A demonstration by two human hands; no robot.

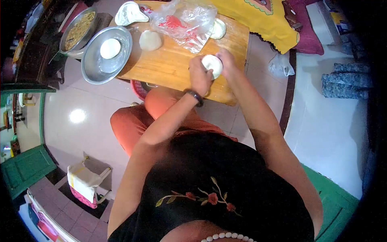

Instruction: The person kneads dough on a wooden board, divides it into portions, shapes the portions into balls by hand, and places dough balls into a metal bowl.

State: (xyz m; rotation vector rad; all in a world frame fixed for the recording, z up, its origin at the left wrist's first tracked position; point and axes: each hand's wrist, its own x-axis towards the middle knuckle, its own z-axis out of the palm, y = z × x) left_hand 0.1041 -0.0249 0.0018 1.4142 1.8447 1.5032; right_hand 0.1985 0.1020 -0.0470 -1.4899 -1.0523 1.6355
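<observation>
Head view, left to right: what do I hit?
Metal bowl of yellowish filling, smooth white dough round in metal basin, pale dough mound, white dough disc in left hand and right hand, whitish translucent plastic bag, blue patterned bundle.

The counter (161,68) is pale brown wood with a soft sheen. The bowl (92,66) looks like smooth, shiny metal, dulled inside by whitish smears. The bag (183,24) is thin, crinkled clear plastic, glossy along its folds. The dough round (212,66) is matt and mostly smooth. The floor (80,97) has glossy tiles; the yellow covering (258,22) is cloth.
</observation>
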